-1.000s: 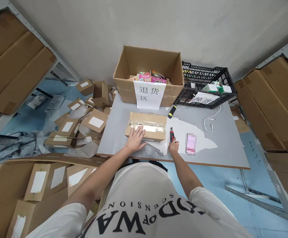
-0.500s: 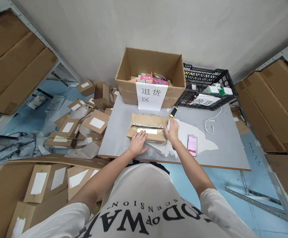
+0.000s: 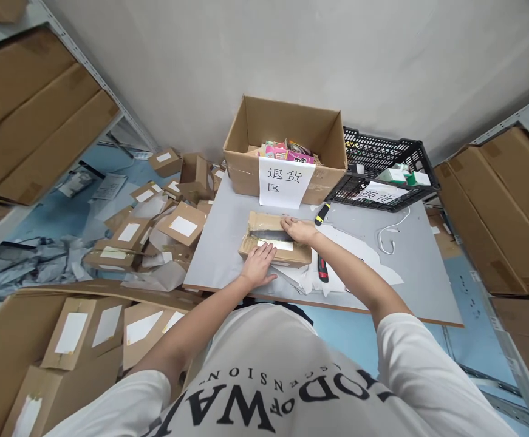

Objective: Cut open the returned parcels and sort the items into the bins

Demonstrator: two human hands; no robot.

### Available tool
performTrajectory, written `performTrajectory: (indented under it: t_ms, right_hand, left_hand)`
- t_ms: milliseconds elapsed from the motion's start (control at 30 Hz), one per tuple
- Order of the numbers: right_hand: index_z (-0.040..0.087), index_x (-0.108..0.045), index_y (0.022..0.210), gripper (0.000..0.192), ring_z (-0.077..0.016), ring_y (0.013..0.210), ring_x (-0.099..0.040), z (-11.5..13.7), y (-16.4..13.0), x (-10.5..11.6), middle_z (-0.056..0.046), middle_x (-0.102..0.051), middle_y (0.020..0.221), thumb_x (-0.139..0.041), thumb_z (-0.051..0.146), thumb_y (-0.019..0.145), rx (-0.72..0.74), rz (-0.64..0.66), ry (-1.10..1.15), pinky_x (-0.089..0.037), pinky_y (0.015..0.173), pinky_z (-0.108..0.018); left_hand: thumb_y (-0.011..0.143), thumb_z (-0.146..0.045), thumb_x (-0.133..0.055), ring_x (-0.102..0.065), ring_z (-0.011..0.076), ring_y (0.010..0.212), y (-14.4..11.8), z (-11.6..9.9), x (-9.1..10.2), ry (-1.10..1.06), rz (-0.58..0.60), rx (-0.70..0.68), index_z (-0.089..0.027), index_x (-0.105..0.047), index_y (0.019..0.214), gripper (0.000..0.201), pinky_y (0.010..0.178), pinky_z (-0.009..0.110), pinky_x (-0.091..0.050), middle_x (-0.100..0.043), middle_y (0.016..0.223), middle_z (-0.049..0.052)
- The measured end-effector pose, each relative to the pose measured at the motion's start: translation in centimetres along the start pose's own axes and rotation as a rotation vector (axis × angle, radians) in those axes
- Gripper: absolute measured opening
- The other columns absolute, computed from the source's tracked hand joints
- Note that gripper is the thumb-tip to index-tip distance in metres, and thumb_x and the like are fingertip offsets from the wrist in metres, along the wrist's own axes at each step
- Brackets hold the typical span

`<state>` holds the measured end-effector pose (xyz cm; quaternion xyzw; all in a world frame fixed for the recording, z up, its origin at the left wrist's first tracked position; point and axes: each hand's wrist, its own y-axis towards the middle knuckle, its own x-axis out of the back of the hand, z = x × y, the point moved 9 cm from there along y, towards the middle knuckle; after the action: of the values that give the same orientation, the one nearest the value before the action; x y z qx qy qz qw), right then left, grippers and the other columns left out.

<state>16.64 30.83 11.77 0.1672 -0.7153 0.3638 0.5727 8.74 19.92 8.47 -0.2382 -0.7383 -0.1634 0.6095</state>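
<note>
We are pressing our left hand point(image 3: 259, 267) flat on the taped parcel's point(image 3: 271, 243) near edge — our right hand point(image 3: 298, 229), fingers loosely spread, is resting on its top.

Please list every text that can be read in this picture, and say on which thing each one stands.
"退货区": white paper sign on the open carton.
"OD OF WA", "SCENSION": upside down on the white shirt.
Paper on the black crate: too blurred.
Products in the carton, label on the taped box under both hands: too small.
</note>
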Motion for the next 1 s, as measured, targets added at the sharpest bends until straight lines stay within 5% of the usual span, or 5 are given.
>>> performTrajectory:
  t_ms: [167,533,700,800,1000]
  right_hand:
    - [0.014,-0.054,0.116,0.032,-0.0228,0.090,-0.064,-1.3,1.6,1.7,-0.016,-0.067,0.101,-0.035,0.015,0.090,0.056,0.127,0.111,-0.044,0.077,-0.030]
    - [0.013,-0.063,0.096,0.030,-0.0162,0.080,-0.057,-9.4,4.4,2.4,-0.005,-0.067,0.093,-0.039,0.031,0.092,-0.075,0.092,0.536,-0.041,0.072,-0.024]
    - [0.016,-0.053,0.123,0.044,-0.0255,0.106,-0.053,-11.2,4.1,0.4,-0.015,-0.059,0.118,-0.053,0.040,0.086,-0.399,-0.110,0.370,-0.038,0.090,-0.035]
    - [0.014,-0.043,0.133,0.049,-0.0264,0.115,-0.049,-10.9,3.2,-1.2,-0.018,-0.052,0.127,-0.046,0.036,0.090,-0.492,-0.179,0.425,-0.036,0.097,-0.039]
    - [0.014,-0.039,0.137,0.046,-0.0294,0.137,-0.021,-8.7,-1.5,2.7,-0.018,-0.032,0.145,-0.035,0.020,0.091,-0.425,-0.568,0.332,-0.018,0.108,-0.056]
  left_hand:
    - [0.074,-0.058,-0.054,-0.021,0.0293,0.138,0.0,-0.1,-0.1,0.007,0.014,-0.003,-0.014,-0.029,0.142,0.085,0.110,0.044,-0.015,-0.031,0.148,0.014]
    - [0.074,-0.059,-0.054,-0.022,0.0299,0.138,-0.7,-0.2,-0.8,-0.001,0.040,0.029,-0.016,-0.025,0.144,0.088,0.109,0.044,-0.020,-0.030,0.149,0.013]
    - [0.075,-0.055,-0.055,-0.018,0.0294,0.140,0.0,0.1,-0.5,0.018,0.023,0.037,-0.015,-0.022,0.145,0.087,0.110,0.045,-0.018,-0.025,0.151,0.014]
    - [0.076,-0.050,-0.055,-0.016,0.0285,0.140,0.3,0.0,-0.5,0.024,0.020,0.044,-0.015,-0.021,0.145,0.085,0.111,0.046,-0.016,-0.022,0.152,0.014]
    - [0.075,-0.050,-0.057,-0.011,0.0274,0.142,-0.1,1.4,1.6,-0.012,-0.053,0.028,-0.012,-0.018,0.145,0.089,0.113,0.044,-0.012,-0.018,0.153,0.016]
